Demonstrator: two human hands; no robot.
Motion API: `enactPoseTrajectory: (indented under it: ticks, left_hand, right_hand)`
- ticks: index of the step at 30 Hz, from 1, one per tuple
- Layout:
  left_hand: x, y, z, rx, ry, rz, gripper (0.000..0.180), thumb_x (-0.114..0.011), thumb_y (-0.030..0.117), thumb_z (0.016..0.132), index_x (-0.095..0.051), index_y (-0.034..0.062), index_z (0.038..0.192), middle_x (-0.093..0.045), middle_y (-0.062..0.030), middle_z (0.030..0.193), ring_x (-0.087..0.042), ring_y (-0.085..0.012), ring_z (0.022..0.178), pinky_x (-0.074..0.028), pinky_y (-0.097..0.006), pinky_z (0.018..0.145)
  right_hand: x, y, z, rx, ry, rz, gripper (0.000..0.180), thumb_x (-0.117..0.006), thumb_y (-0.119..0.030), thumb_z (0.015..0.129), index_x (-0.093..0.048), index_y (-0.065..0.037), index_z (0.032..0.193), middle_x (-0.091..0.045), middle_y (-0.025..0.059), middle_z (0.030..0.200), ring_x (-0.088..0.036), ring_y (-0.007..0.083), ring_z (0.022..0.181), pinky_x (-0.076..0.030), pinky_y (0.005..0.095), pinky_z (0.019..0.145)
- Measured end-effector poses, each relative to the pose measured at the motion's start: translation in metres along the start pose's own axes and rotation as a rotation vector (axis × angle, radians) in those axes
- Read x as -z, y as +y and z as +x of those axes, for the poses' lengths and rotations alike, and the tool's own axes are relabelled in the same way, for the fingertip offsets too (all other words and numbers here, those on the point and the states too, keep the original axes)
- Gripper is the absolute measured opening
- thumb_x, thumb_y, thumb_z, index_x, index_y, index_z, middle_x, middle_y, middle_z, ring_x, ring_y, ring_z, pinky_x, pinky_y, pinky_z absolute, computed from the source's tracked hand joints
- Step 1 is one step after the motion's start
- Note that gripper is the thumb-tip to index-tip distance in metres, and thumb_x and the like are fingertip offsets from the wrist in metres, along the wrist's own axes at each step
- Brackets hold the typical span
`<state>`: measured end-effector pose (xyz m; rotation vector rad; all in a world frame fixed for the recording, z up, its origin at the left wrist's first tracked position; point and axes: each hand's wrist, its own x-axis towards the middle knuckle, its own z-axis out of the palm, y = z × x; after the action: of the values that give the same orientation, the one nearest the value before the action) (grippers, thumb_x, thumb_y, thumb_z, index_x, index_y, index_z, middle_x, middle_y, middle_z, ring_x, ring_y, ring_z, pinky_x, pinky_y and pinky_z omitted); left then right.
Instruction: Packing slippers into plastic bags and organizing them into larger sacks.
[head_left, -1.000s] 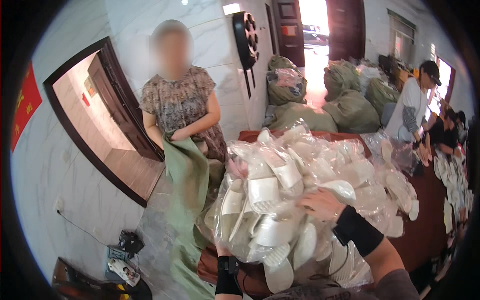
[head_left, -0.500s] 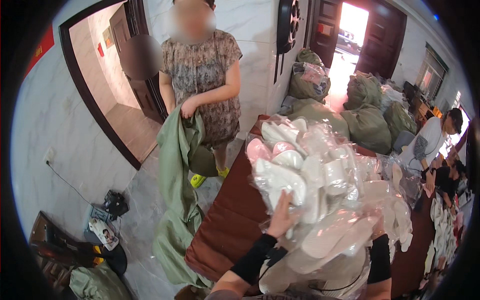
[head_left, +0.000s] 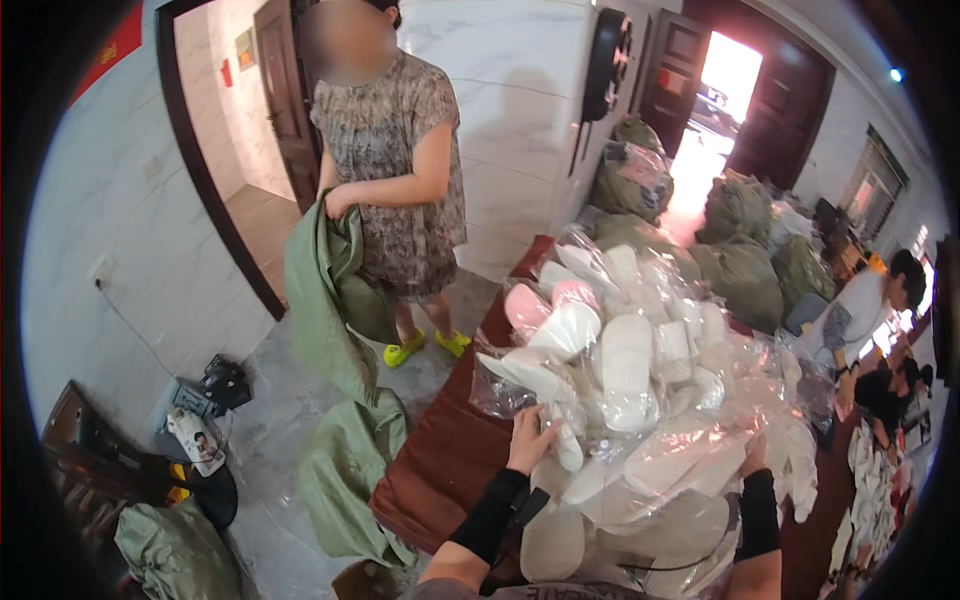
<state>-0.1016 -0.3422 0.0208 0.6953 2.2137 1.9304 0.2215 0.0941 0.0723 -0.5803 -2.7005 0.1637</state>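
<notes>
White and pale slippers in clear plastic bags [head_left: 628, 370] lie heaped before me, with two pink ones [head_left: 527, 308] on the far left side of the heap. My left hand [head_left: 528, 440] is at the near left edge, its bent fingers closed on a bagged white slipper [head_left: 569, 440]. At the right side of the near bags [head_left: 690, 460], my right hand [head_left: 755, 455] touches the plastic. Its fingers are mostly hidden by the wrap, so I cannot see their grip. Black sleeves cover both wrists.
The heap rests on a dark red padded surface [head_left: 435, 475]. To the left, a standing person [head_left: 390, 190] holds a large green sack [head_left: 335, 290] that trails to the floor. Stuffed green sacks [head_left: 740, 270] stand behind the heap. Other people [head_left: 850, 320] work at the far right.
My left hand has moved left and down from the top of a slipper to the heap's edge. Some bagged slippers shifted left. The standing person has moved slightly left, raising the sack.
</notes>
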Motion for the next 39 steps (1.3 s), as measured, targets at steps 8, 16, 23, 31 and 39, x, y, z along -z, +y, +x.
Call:
enactPoseTrajectory:
  ticks: [8, 16, 23, 31, 39]
  left_hand:
    - [-0.023, -0.007, 0.002, 0.232, -0.072, -0.065, 0.055, -0.073, 0.034, 0.08, -0.055, 0.001, 0.12, -0.056, -0.0142, 0.12, -0.056, -0.0249, 0.11, -0.046, -0.035, 0.093]
    - [0.062, -0.011, 0.03, 0.128, 0.087, 0.238, 0.028, -0.064, 0.02, 0.086, -0.064, 0.0049, 0.11, -0.067, -0.016, 0.101, -0.065, -0.0283, 0.095, -0.05, -0.037, 0.082]
    - [0.149, 0.017, 0.096, 0.334, 0.527, 0.376, 0.032, -0.063, 0.025, 0.086, -0.064, 0.0026, 0.109, -0.069, -0.0157, 0.099, -0.066, -0.0264, 0.095, -0.05, -0.035, 0.082]
    - [0.154, 0.018, 0.101, 0.583, 0.861, 0.544, 0.057, -0.072, 0.037, 0.077, -0.057, 0.002, 0.12, -0.061, -0.0241, 0.115, -0.056, -0.0378, 0.11, -0.045, -0.044, 0.093]
    - [0.149, 0.019, 0.043, 0.657, 1.298, 0.424, 0.096, -0.082, 0.036, 0.066, -0.032, -0.0022, 0.139, -0.034, -0.0311, 0.139, -0.035, -0.0426, 0.129, -0.033, -0.046, 0.105]
  right_hand:
    - [-0.006, 0.131, 0.033, 0.068, -0.043, -0.004, 0.038, -0.054, -0.012, 0.086, -0.048, 0.002, 0.121, -0.054, 0.0182, 0.118, -0.052, 0.0312, 0.112, -0.043, 0.0389, 0.098]
    - [0.087, 0.124, 0.122, 0.142, -0.049, 0.271, 0.027, -0.06, -0.011, 0.083, -0.062, -0.005, 0.11, -0.064, 0.0117, 0.105, -0.059, 0.0275, 0.101, -0.046, 0.0376, 0.089]
    - [0.125, 0.154, 0.221, 0.104, -0.041, 0.275, 0.019, -0.06, -0.016, 0.084, -0.065, -0.008, 0.1, -0.066, 0.0148, 0.098, -0.059, 0.0295, 0.095, -0.044, 0.0396, 0.082]
    - [0.177, 0.21, 0.297, 0.017, 0.07, 0.155, 0.018, -0.056, -0.003, 0.08, -0.065, -0.001, 0.095, -0.067, 0.0094, 0.098, -0.062, 0.0248, 0.095, -0.045, 0.0346, 0.088]
    - [0.219, 0.202, 0.39, 0.08, 0.13, 0.4, 0.013, -0.052, -0.009, 0.092, -0.062, -0.001, 0.096, -0.064, 0.0059, 0.095, -0.059, 0.0153, 0.089, -0.044, 0.0282, 0.073]
